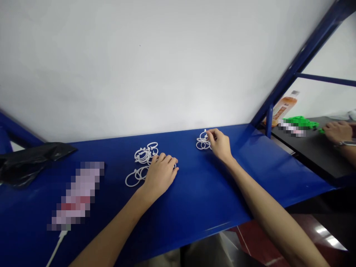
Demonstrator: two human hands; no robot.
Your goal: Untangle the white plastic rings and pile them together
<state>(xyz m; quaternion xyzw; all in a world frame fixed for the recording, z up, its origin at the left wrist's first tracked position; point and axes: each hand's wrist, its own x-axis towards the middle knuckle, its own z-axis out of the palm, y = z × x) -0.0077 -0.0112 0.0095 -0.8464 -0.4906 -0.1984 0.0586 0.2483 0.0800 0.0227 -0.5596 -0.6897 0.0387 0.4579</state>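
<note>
On my feed the white loops lie in two groups on the blue tabletop (194, 193): a left pile (142, 157) just beyond and beside the left hand (161, 172), partly hidden by it, and a smaller right cluster (204, 140) at the fingertips of the right hand (220, 144), close to the wall (178, 74).

I judge the work here to be fine handling of thin, springy loops that overlap and carry small knobs, so a knob could snag a neighbour. For the right hand I would favour a light thumb-and-forefinger pinch on one strand, keeping the other fingers out of the cluster. For the left, I would keep the pressure low and the palm flat, so the pile is steadied without being dragged or tangled. Any lift is best slow and straight up, watching for a second loop hanging on.

As for pose, both forearms reach forward from the near edge. The left hand is palm down, its fingers extended and slightly apart over the loops; I cannot tell whether it grips any. The right hand is curled, thumb and forefinger narrow at the cluster's edge; I cannot make out whether a strand sits between them. Both wrists look low and relaxed.
</note>
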